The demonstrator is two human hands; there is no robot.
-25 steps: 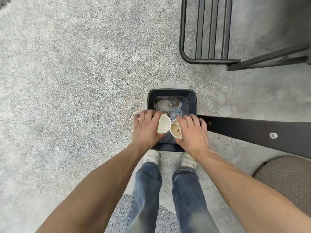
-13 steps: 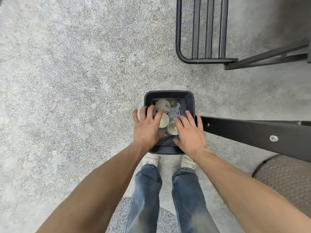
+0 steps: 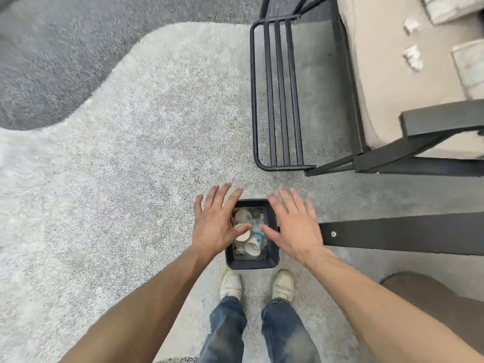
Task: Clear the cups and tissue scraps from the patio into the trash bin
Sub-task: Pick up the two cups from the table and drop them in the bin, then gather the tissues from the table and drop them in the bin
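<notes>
Three cups (image 3: 247,233) lying inside trash bin (image 3: 251,263), below spread fingers; left hand (image 3: 216,221) and right hand (image 3: 293,226) hovering flat, fingers apart, holding nothing.

The small square black plastic trash bin (image 3: 251,263) at lower centre has a smooth, faintly glossy rim. Inside lie white paper cups (image 3: 252,248), matt, with brownish stains. The pale patio floor (image 3: 131,192) is rough, grainy concrete; the dark strip (image 3: 52,48) at upper left looks like coarser asphalt. The black slatted chair frame (image 3: 277,95) at upper right is smooth, matt-painted metal, carrying a beige cloth cushion (image 3: 387,74). Faded blue denim jeans (image 3: 285,334) and scuffed white shoes (image 3: 282,284) show at bottom centre.
</notes>
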